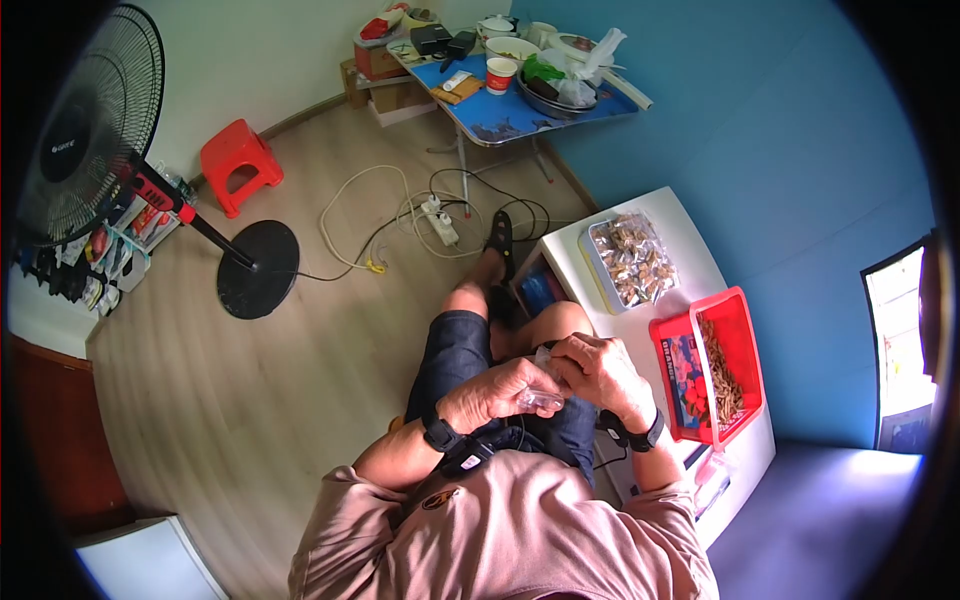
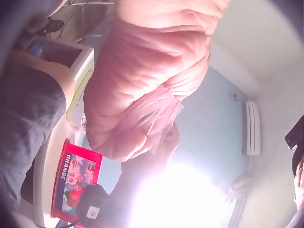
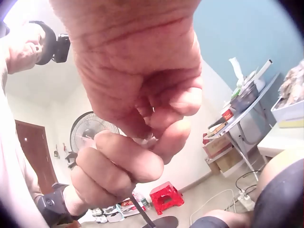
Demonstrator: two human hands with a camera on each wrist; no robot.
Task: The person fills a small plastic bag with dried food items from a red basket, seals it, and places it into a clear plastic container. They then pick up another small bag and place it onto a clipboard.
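We are seated, looking down at our lap, and both hands meet over the knees on a small clear crinkly plastic packet (image 1: pixel 541 385). Our left hand (image 1: pixel 497 392) has its fingers curled round the near end of it, and our right hand (image 1: pixel 598 368) pinches the far end between thumb and forefinger; from the right wrist view the fingertips (image 3: pixel 167 124) of both hands press together on a thin sliver of film. The packet sits between the two hands, just above the dark denim shorts (image 1: pixel 462 352)

We judge it a light, soft, floppy thing, slick to the touch and easy to crumple or tear, so the hold belongs at its edges or sealed ends, with a pinch and not a squeeze. What is inside we cannot tell

To our right stands the white tabletop (image 1: pixel 672 222), carrying a clear rectangular tray of wrapped brownish pieces (image 1: pixel 632 260) and, nearer to us, a red plastic basket (image 1: pixel 742 330) with more brownish pieces and a red card printed "ORANGE" (image 2: pixel 71 168). Across the wooden floor (image 1: pixel 250 400) stands a black pedestal fan (image 1: pixel 85 130) whose hub badge seems to read "GREE", beside a red plastic stool (image 1: pixel 238 163) and a white power strip (image 1: pixel 441 222) with its cables
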